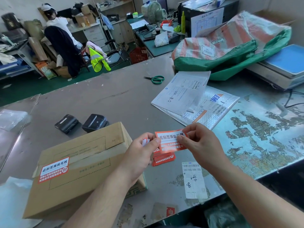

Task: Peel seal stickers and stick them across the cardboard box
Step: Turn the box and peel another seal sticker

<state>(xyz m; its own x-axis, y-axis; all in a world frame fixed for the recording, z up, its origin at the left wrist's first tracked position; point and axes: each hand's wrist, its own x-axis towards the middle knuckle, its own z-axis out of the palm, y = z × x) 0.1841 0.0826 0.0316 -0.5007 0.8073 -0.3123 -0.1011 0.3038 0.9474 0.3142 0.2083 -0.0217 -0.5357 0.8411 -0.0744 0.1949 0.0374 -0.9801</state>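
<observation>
- Orange sticker (171, 142) was held flat above the table (115, 99), long axis left-right, both grips pinching it: left hand (141, 152), right hand (199, 142).
- Box (79, 167) lay lower left, nearer the left hand.
- One sticker (53, 169) sat across its seam.

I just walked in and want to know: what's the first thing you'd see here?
First, the bright orange seal sticker held up in the middle between the left hand and the right hand. Just left of them, a cardboard box sits on the grey table with one orange sticker already on its near-left end. Farther back lie green-handled scissors.
</observation>
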